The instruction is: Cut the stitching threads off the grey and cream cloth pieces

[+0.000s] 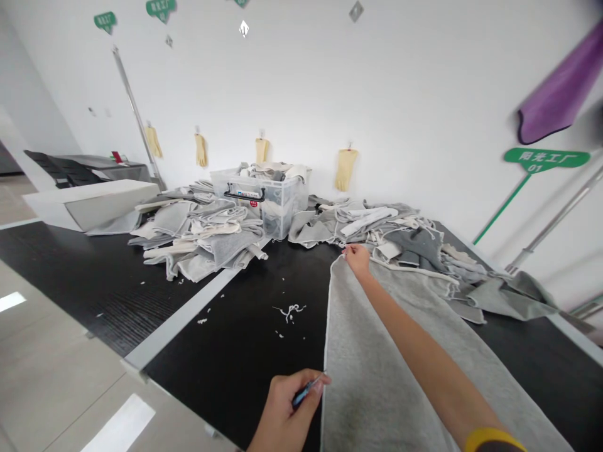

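Observation:
A large grey cloth [367, 351] with a pale stitched edge lies over the right part of the black table. My right hand [358, 258] is closed on the cloth's far corner, pinching it with the fingertips. Nearer to me, my left hand [289, 408] is closed around a small blue-handled tool [304, 394] with a thin metal tip. That tip is at the cloth's left edge; whether it touches the stitching I cannot tell. The fingers hide most of the tool, so its exact kind does not show. White thread scraps [289, 312] lie left of the cloth.
Piles of grey cloth pieces lie at the left [202, 232] and behind my right hand [377, 229]. Between them stands a clear plastic bin [277, 204] filled with cloth. A white box [94, 201] is at the far left. Yellow gloves [346, 169] hang on the wall.

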Demonstrator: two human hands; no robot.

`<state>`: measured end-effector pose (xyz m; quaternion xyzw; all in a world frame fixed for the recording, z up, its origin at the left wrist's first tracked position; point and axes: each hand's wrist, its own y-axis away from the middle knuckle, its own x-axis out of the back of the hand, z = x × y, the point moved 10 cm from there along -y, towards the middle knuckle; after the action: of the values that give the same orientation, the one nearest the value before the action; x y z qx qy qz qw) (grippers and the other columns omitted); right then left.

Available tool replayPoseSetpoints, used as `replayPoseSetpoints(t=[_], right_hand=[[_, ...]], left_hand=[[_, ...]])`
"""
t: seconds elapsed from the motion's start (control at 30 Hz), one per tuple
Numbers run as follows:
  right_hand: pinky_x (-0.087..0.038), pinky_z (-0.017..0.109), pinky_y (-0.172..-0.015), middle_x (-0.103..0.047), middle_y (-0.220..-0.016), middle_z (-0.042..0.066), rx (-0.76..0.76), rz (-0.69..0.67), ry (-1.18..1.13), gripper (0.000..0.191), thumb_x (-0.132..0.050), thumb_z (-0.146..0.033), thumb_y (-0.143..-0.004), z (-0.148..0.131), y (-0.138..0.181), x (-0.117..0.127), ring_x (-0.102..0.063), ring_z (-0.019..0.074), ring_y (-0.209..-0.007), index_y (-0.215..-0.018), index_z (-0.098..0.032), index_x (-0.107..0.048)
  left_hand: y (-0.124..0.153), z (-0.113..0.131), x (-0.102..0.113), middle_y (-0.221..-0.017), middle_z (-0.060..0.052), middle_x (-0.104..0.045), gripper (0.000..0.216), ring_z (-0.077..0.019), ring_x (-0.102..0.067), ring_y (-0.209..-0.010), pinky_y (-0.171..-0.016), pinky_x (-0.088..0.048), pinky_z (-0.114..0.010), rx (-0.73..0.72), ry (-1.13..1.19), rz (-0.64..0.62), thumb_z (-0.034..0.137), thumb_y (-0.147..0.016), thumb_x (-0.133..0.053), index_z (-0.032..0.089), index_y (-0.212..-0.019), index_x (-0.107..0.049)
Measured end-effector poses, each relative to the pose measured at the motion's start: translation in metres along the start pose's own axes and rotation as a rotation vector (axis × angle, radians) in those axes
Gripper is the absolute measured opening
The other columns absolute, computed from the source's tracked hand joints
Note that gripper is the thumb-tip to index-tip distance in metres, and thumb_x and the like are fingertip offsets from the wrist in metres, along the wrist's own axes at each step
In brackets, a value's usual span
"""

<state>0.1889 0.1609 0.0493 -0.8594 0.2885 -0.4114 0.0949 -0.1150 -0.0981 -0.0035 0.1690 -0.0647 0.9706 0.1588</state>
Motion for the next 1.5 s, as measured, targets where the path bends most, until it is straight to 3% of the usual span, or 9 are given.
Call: replayPoseSetpoints(t=[0.13, 0.23, 0.37, 0.43, 0.53, 0.77, 1.0, 1.2, 1.5], right_hand=[[-0.052, 0.030, -0.076, -0.075, -0.090, 0.013, 0.016, 0.077, -0.107, 0.038, -0.041, -0.030, -0.088, 0.008, 0.023, 0.037, -0.070, 0.0213, -0.078, -0.100, -0.009, -0.070], [-0.051, 0.031, -0.083, -0.075, -0.092, 0.013, 0.049, 0.128, -0.166, 0.038, -0.044, -0.036, -0.088, 0.011, 0.042, 0.060, -0.070, 0.0222, -0.086, -0.098, -0.011, -0.070], [-0.052, 0.035, -0.080, -0.075, -0.088, 0.012, 0.075, 0.113, -0.363, 0.039, -0.055, -0.047, -0.082, 0.017, 0.049, 0.072, -0.069, 0.0246, -0.084, -0.091, -0.013, -0.072], [-0.051, 0.037, -0.079, -0.075, -0.086, 0.012, 0.063, 0.096, -0.482, 0.038, -0.060, -0.049, -0.078, 0.022, 0.045, 0.074, -0.068, 0.0252, -0.081, -0.087, -0.015, -0.073], [-0.051, 0.037, -0.079, -0.074, -0.085, 0.010, 0.065, 0.055, -0.570, 0.035, -0.065, -0.050, -0.074, 0.024, 0.038, 0.075, -0.067, 0.0244, -0.081, -0.083, -0.017, -0.074], [-0.049, 0.031, -0.063, -0.073, -0.074, 0.008, 0.034, -0.097, -0.643, 0.042, -0.072, -0.058, -0.066, 0.024, 0.038, 0.070, -0.066, 0.0199, -0.067, -0.076, -0.017, -0.073], [-0.047, 0.028, -0.060, -0.074, -0.077, 0.008, -0.023, -0.122, -0.766, 0.045, -0.077, -0.056, -0.062, 0.025, 0.036, 0.076, -0.065, 0.0174, -0.067, -0.083, -0.017, -0.073], [-0.044, 0.027, -0.058, -0.076, -0.084, 0.008, -0.037, -0.192, -0.770, 0.038, -0.080, -0.046, -0.062, 0.015, 0.039, 0.086, -0.066, 0.0174, -0.070, -0.089, -0.019, -0.074], [-0.052, 0.038, -0.085, -0.076, -0.082, 0.007, -0.031, -0.158, -0.813, 0.033, -0.084, -0.041, -0.057, 0.004, 0.042, 0.097, -0.071, 0.0246, -0.086, -0.082, -0.020, -0.076]], left_hand=[[-0.009, 0.021, 0.013, -0.095, -0.003, -0.076, 0.037, -0.0207, -0.065, -0.087, -0.080, -0.047, -0.027, -0.023, 0.045, 0.045, 0.046, -0.093, -0.050, 0.023, -0.104, -0.076], [-0.028, 0.066, 0.030, -0.093, -0.002, -0.075, 0.034, -0.0175, -0.065, -0.084, -0.075, -0.046, -0.024, -0.143, 0.025, 0.083, 0.041, -0.095, -0.049, 0.020, -0.107, -0.074], [-0.072, 0.127, 0.037, -0.073, 0.000, -0.071, 0.036, -0.0158, -0.064, -0.065, -0.062, -0.042, -0.024, -0.289, -0.289, 0.133, 0.042, -0.098, -0.043, 0.022, -0.108, -0.070], [-0.102, 0.139, 0.029, -0.079, -0.002, -0.073, 0.036, -0.0194, -0.068, -0.073, -0.068, -0.045, -0.026, -0.315, -0.467, 0.155, 0.045, -0.097, -0.041, 0.026, -0.111, -0.068], [-0.148, 0.132, 0.003, -0.099, -0.004, -0.076, 0.041, -0.0249, -0.070, -0.095, -0.077, -0.049, -0.031, -0.285, -0.688, 0.106, 0.049, -0.099, -0.032, 0.031, -0.116, -0.065], [-0.207, 0.108, -0.043, -0.103, -0.008, -0.076, 0.042, -0.0289, -0.070, -0.098, -0.082, -0.052, -0.038, -0.280, -0.774, 0.039, 0.050, -0.097, -0.034, 0.031, -0.113, -0.068], [-0.223, 0.100, -0.067, -0.100, -0.010, -0.076, 0.044, -0.0297, -0.071, -0.095, -0.078, -0.053, -0.038, -0.316, -0.804, 0.022, 0.053, -0.095, -0.037, 0.029, -0.113, -0.069], [-0.228, 0.111, -0.071, -0.105, -0.009, -0.074, 0.044, -0.0280, -0.069, -0.099, -0.080, -0.052, -0.037, -0.384, -0.803, 0.078, 0.053, -0.096, -0.037, 0.031, -0.122, -0.064], [-0.229, 0.119, -0.074, -0.107, -0.007, -0.073, 0.040, -0.0271, -0.069, -0.098, -0.079, -0.052, -0.035, -0.442, -0.778, 0.117, 0.051, -0.094, -0.042, 0.031, -0.123, -0.062]])
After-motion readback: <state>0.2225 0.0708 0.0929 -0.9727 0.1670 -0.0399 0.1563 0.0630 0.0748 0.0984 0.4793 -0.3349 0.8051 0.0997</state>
